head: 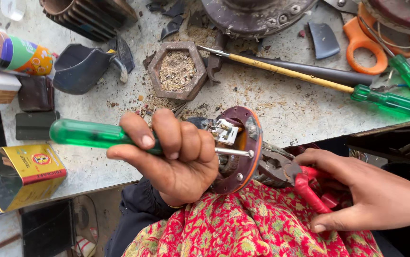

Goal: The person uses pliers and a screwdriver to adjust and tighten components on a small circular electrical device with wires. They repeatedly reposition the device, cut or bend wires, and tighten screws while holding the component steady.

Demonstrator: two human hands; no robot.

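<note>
left hand (176, 157) gripping screwdriver (95, 134), tip pressing into disc (243, 147) | right hand (362, 190) clamping pliers (305, 183) on disc rim (over red cloth (252, 223)); risk: tip may be slipping off toward the fingers if pliers are loosening

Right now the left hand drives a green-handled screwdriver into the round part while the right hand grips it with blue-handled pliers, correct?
Not quite: the head view shows the pliers have red handles, not blue. The rest holds: the left hand holds the green-handled screwdriver against the round part, and the right hand grips the pliers.
</note>
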